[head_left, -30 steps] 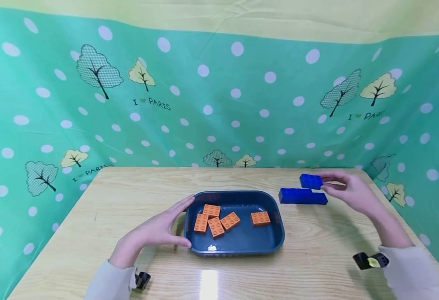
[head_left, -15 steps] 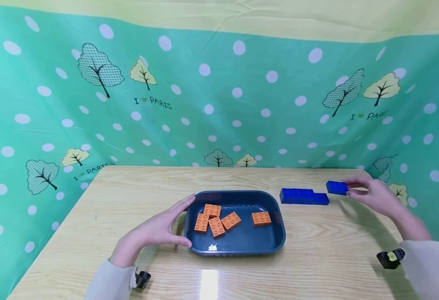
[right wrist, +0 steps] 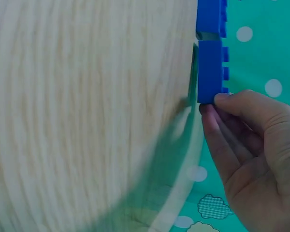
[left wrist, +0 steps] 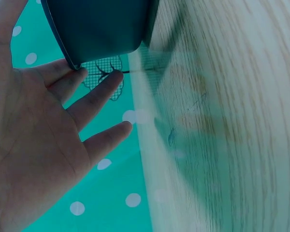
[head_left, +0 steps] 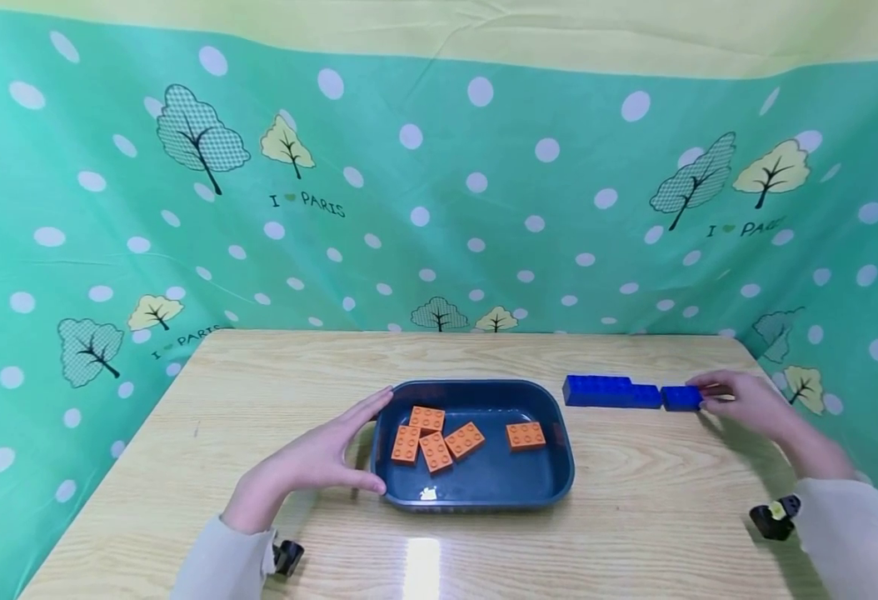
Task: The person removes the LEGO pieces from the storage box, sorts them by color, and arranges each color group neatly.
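At the right of the head view, my right hand holds the end of a blue toy brick between thumb and fingertips. The brick sits low at the right end of a blue brick row, which steps down toward it. In the right wrist view a narrow gap separates the held brick from the neighbouring blue brick. My left hand, fingers spread and fairly straight, touches the left end of a dark blue tray; its fingertips meet the rim in the left wrist view.
Several orange bricks lie in the tray: a cluster on the left, including one orange brick, and a lone orange brick on the right. A wooden table carries everything. Behind it hangs a green dotted cloth.
My right hand has carried the blue brick rightward from above the row, then lowered it to the row's right end. The left hand stays by the tray.
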Motion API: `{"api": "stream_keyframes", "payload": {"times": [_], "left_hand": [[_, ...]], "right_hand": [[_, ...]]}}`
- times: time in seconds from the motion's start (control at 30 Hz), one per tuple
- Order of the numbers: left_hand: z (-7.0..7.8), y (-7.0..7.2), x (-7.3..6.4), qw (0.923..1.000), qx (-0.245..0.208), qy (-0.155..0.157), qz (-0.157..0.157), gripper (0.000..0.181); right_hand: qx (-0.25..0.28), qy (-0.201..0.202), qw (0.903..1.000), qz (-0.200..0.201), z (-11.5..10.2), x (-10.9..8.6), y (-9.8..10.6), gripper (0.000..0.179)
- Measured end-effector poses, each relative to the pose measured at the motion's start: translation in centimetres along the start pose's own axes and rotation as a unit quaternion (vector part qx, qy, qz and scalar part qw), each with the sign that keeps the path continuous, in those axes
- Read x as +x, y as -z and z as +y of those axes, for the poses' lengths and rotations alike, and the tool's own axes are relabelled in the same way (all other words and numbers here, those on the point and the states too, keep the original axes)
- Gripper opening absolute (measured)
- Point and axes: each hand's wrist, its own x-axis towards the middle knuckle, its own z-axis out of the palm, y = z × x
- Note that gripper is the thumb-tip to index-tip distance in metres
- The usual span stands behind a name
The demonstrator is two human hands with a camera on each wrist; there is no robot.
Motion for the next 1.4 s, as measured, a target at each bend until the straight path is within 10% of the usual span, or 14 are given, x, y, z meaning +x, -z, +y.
{"api": "stream_keyframes", "payload": {"times": [0.5, 0.73, 0.97, 1.4], "left_hand": [[-0.1, 0.1, 0.0, 1.0, 0.005, -0.006, 0.001, 0.118], [0.0, 0.3, 0.0, 0.9999, 0.008, 0.001, -0.011, 0.12], [0.2, 0.5, 0.1, 0.9998, 0.007, 0.007, -0.015, 0.12], [0.1, 0.5, 0.3, 0.9999, 0.001, 0.005, -0.014, 0.119]], "right_hand": [[0.026, -0.018, 0.9994, -0.012, -0.5, 0.1, -0.8, 0.046], [0.069, 0.002, 0.9957, 0.062, -1.1, -0.5, 0.0, 0.044], [0.129, 0.016, 0.9843, 0.12, -5.0, -0.7, 1.0, 0.033], [0.255, 0.077, 0.9608, 0.077, -12.9, 0.4, -1.3, 0.04]]}}
